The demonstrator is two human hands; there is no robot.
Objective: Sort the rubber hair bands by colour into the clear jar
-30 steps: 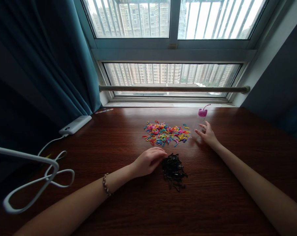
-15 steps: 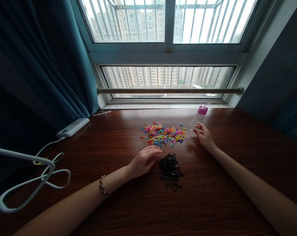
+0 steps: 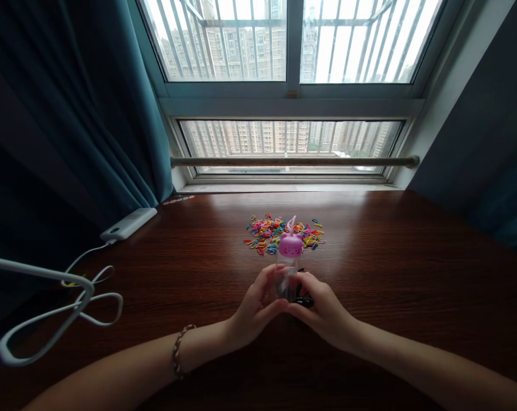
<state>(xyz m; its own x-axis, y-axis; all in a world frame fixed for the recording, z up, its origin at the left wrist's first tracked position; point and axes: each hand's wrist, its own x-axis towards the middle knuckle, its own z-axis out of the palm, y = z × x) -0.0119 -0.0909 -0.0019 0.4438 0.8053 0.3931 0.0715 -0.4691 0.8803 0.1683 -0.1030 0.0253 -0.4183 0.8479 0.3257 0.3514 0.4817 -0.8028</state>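
A clear bottle with a pink lid and loop (image 3: 291, 245) stands roughly upright between my two hands. My left hand (image 3: 260, 302) grips its left side, and my right hand (image 3: 320, 305) grips its right side, with the fingertips close together at its lower part. Behind the bottle lies a spread pile of small colourful bands or clips (image 3: 264, 228), partly covered by the lid. A black pile (image 3: 305, 299) shows only in part, behind the bottle and my right hand's fingers.
On the left of the brown table (image 3: 395, 257) lies a white device (image 3: 128, 224) with a white cable (image 3: 89, 294) looping toward the near left. A blue curtain (image 3: 147, 142) hangs at the left, and a window with a horizontal rail (image 3: 292, 161) is behind.
My right hand has brought the bottle from the back right to the middle, now more upright. My left hand has moved slightly right and nearer, and has closed on the bottle too.
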